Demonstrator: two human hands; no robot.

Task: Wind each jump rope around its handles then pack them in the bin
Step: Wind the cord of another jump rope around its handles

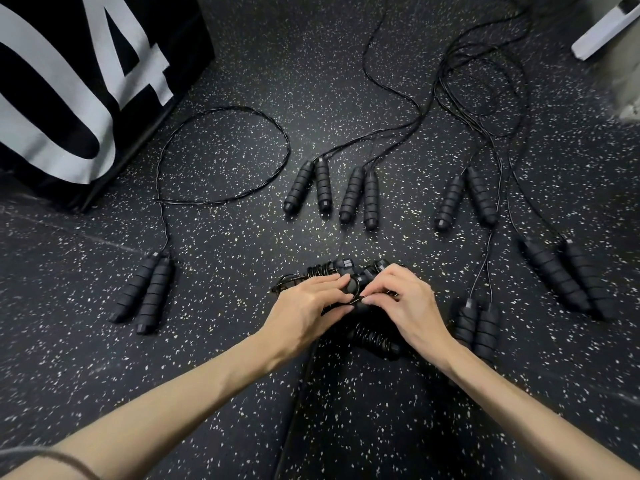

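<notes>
Black jump-rope handles (353, 194) and cords (225, 150) — black white-flecked floor (242, 341) — black bin (86, 81), white lettering.

floor (346, 81): speckled rubber; jump ropes (356, 194); black box (86, 81)

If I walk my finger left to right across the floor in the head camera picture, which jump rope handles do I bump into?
Far-left handle pair → two handle pairs side by side → wound rope bundle in both hands → upper-right handle pair → far-right handle pair.
</notes>
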